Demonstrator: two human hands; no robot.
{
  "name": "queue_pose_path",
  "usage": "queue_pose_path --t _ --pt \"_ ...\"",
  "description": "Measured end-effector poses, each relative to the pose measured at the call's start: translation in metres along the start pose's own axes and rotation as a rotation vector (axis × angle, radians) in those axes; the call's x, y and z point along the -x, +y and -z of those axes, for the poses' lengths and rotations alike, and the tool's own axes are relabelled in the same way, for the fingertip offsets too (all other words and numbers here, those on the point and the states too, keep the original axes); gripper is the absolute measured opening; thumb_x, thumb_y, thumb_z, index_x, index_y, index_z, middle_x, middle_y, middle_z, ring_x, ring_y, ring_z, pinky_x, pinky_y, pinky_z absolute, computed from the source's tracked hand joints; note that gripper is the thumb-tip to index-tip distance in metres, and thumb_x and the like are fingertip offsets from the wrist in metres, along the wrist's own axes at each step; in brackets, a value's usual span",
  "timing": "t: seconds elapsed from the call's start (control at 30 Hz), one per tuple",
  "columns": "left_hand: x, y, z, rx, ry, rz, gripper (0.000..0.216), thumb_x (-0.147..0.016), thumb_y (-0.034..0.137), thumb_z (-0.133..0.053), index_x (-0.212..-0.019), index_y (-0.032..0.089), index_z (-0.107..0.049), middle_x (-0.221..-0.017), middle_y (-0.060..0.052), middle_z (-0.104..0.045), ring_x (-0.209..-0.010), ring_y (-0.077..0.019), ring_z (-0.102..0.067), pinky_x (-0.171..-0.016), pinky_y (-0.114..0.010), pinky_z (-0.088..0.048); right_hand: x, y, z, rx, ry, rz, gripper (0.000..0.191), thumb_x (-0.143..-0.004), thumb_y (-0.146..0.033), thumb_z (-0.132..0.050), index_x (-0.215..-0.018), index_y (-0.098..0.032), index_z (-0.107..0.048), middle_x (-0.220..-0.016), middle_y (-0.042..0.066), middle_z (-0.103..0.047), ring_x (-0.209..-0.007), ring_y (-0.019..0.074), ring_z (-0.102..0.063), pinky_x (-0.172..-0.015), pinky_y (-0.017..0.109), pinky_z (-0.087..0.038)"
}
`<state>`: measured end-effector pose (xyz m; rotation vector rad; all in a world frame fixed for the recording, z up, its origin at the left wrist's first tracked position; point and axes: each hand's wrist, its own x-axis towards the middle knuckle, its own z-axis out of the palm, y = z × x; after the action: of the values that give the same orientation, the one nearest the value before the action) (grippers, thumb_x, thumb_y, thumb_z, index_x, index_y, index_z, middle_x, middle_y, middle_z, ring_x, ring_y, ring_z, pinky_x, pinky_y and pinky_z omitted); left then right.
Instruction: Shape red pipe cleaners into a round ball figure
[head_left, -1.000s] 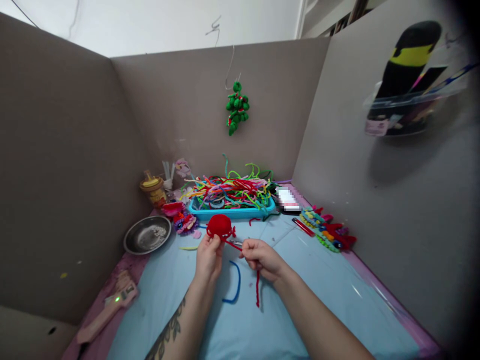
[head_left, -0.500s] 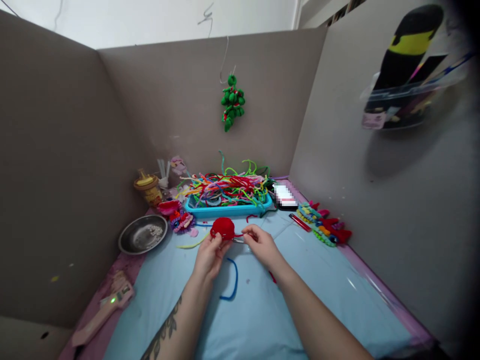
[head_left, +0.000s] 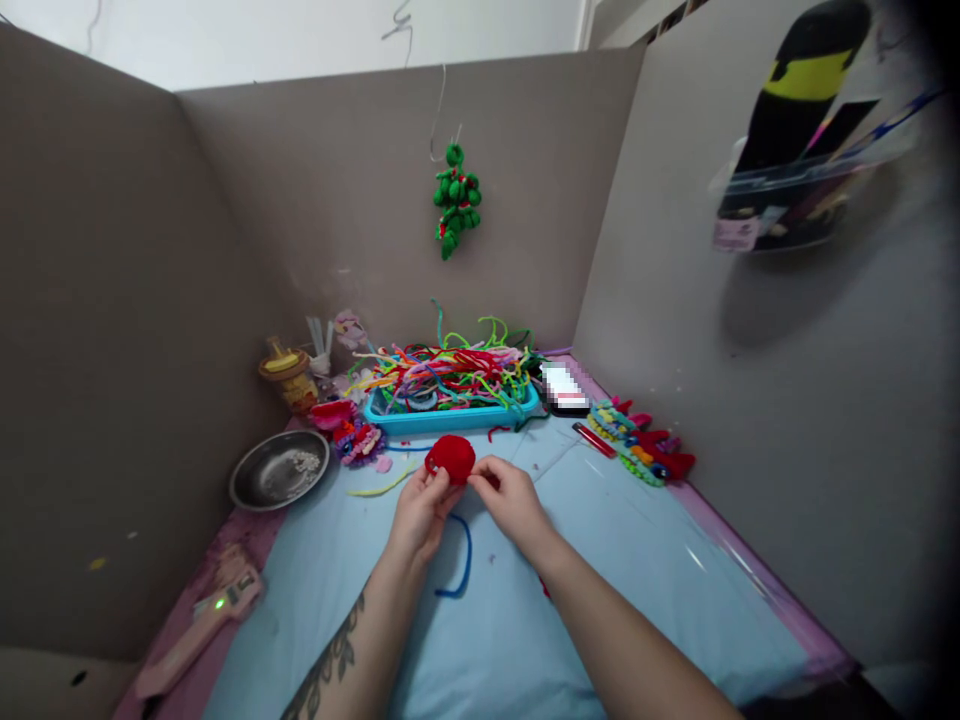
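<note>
A round red fuzzy piece [head_left: 451, 458] is held up over the middle of the table, in front of the blue tray. My left hand [head_left: 421, 508] is closed around its lower left side, thumb on the near face. At its right edge, my right hand [head_left: 506, 497] is closed in a pinch; the bit of red strand in the fingertips is mostly hidden. A blue fuzzy strand [head_left: 468, 560] lies curved on the cloth below my hands. To the left of the piece lies a yellow-green strand [head_left: 382, 488].
Behind my hands stands a blue tray [head_left: 450, 418] heaped with colourful fuzzy strands. At left are a metal bowl [head_left: 259, 475] with small white bits and a pink glue gun [head_left: 202, 630]. A phone [head_left: 564, 390], a red cutter [head_left: 594, 441] and colourful fuzzy pieces [head_left: 645, 445] lie at right.
My right hand has moved left, up against the red piece. The red strand and the metal tool that showed between my hands are now hidden. The whole view has shifted slightly.
</note>
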<state>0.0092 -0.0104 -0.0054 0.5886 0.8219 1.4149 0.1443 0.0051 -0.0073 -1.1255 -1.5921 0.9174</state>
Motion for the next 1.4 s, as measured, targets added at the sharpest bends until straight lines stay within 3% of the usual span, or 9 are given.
queue_pose_path --t 0.17,0.53,0.73,0.93,1.13,1.4 --pt "0.000 -0.002 0.001 0.019 -0.020 0.033 0.035 -0.071 0.024 -0.071 -0.103 0.015 -0.062 -0.101 -0.010 -0.070 -0.091 -0.0198 -0.066 -0.088 -0.034 -0.047 -0.006 0.008 0.000 -0.100 0.065 -0.149 0.012 -0.069 -0.029 -0.061 -0.064 -0.017 -0.060 -0.060 -0.001 -0.059 -0.059 0.0141 -0.052 -0.059 0.025 -0.041" --pt "0.000 -0.002 0.004 0.075 0.014 0.114 0.026 -0.070 0.014 -0.071 -0.095 0.019 -0.065 -0.096 -0.004 -0.068 -0.078 -0.0114 -0.064 -0.071 -0.023 -0.051 -0.008 0.014 -0.007 -0.500 0.054 -0.337 0.025 -0.063 -0.039 -0.067 -0.064 -0.015 -0.063 -0.053 -0.003 -0.056 -0.051 0.0110 -0.046 -0.052 0.024 -0.036" --pt "0.001 -0.008 0.002 0.044 -0.039 0.052 0.025 -0.070 0.021 -0.073 -0.094 0.016 -0.068 -0.097 -0.007 -0.070 -0.089 -0.0155 -0.063 -0.080 -0.026 -0.047 -0.004 0.007 -0.010 -0.333 0.088 -0.167 0.019 -0.071 -0.033 -0.063 -0.070 -0.014 -0.065 -0.067 0.002 -0.063 -0.064 0.0147 -0.053 -0.064 0.027 -0.041" --pt "0.002 -0.013 -0.003 0.020 -0.091 0.002 0.025 -0.073 0.027 -0.070 -0.092 0.011 -0.070 -0.096 -0.012 -0.071 -0.097 -0.0225 -0.062 -0.089 -0.033 -0.045 0.001 -0.001 -0.011 -0.163 0.098 -0.015 0.014 -0.076 -0.025 -0.057 -0.068 -0.017 -0.064 -0.069 0.001 -0.059 -0.067 0.0154 -0.054 -0.065 0.026 -0.042" --pt "0.000 -0.011 -0.001 0.132 -0.082 -0.018 0.025 -0.077 0.029 -0.065 -0.098 0.015 -0.068 -0.099 -0.009 -0.070 -0.095 -0.0205 -0.063 -0.087 -0.033 -0.046 0.003 -0.005 -0.013 -0.167 0.121 0.032 0.011 -0.077 -0.021 -0.055 -0.069 -0.018 -0.063 -0.071 0.000 -0.057 -0.070 0.0154 -0.055 -0.067 0.026 -0.042" --pt "0.003 -0.012 -0.004 0.087 -0.097 -0.087 0.030 -0.075 0.027 -0.067 -0.104 0.018 -0.064 -0.101 -0.008 -0.070 -0.100 -0.0217 -0.062 -0.091 -0.034 -0.044 0.006 -0.004 -0.017 -0.134 0.136 0.118 0.012 -0.077 -0.018 -0.056 -0.066 -0.019 -0.059 -0.072 0.000 -0.053 -0.069 0.0142 -0.053 -0.063 0.025 -0.040"
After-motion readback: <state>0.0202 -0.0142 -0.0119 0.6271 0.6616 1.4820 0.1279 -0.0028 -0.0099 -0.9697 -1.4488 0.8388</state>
